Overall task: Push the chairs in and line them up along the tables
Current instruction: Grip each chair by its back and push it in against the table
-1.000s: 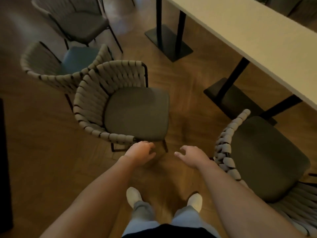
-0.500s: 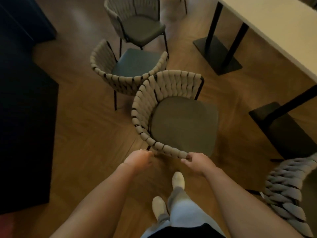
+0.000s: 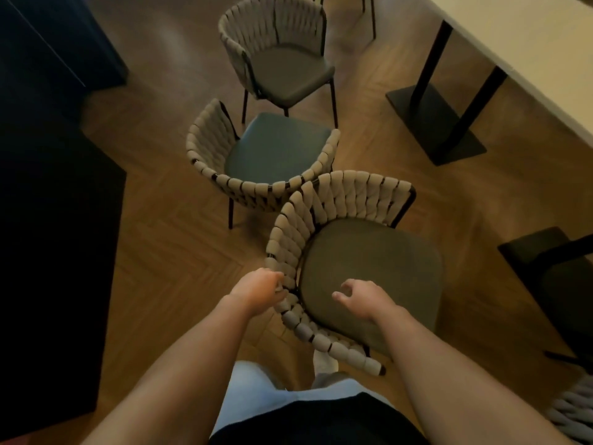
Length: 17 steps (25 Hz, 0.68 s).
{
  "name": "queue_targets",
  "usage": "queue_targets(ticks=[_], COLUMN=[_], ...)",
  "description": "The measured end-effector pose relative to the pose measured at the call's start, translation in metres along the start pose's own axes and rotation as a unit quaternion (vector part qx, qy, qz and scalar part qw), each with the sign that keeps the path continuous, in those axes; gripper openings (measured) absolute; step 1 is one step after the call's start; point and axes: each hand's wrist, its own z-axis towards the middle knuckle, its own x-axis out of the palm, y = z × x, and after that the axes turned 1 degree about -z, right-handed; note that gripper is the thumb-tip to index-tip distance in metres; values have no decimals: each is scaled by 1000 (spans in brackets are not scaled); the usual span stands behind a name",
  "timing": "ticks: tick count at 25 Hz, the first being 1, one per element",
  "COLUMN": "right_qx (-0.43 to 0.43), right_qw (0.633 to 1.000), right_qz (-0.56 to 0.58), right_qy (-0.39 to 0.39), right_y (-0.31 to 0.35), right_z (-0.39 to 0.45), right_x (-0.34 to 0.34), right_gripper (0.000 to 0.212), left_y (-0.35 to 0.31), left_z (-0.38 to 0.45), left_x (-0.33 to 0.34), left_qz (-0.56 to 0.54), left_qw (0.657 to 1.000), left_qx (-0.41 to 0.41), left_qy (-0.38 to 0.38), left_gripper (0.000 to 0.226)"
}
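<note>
Chairs stand on the wooden floor (image 3: 167,252) in a loose chain that runs from the top centre of the frame down to the lower middle. The nearest chair (image 3: 369,271) has a woven beige backrest and a dark seat; its back curves along its left and upper side, and the seat opens toward the right of the frame. The left hand (image 3: 260,289) grips the woven back rail of this chair at its lower left, with the fingers (image 3: 278,285) curled around the rail. The right hand (image 3: 365,298) hovers over the dark seat with its fingers loosely spread and bent — it holds nothing, and I cannot tell if it touches the cushion.

The middle chair (image 3: 276,152) is just above, in the centre of the frame, and its curved back touches or nearly touches the back of the nearest chair. The far chair (image 3: 282,59) stands at the top centre, close behind the middle one, also turned away from the table.

The pale surface (image 3: 526,56) of the long table fills the upper right corner, on black legs with a flat black base (image 3: 436,123). All three chairs are apart from it, with bare floor between. A second black base (image 3: 552,277) shows at the right edge, and a part of another woven chair (image 3: 574,409) at the lower right corner. Dark furniture (image 3: 54,252) fills the left side.
</note>
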Motion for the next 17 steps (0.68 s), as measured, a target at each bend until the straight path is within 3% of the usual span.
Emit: queue_targets(ticks=[5, 10, 17], right_qx=[24, 106, 281], right_qw=[999, 990, 905], right_qz=[22, 81, 301], right_qy=[-17, -44, -110], right_y=[20, 52, 122], right_z=[37, 66, 71], right_x=[-20, -21, 34], right_gripper=[56, 57, 59], left_y=[12, 38, 69], left_z=[67, 152, 223], left_x=[-48, -93, -162], left_qz=[84, 138, 249], left_qw=[996, 981, 917], left_qx=[21, 122, 285], left_qy=[18, 58, 127], left_gripper=[32, 35, 38])
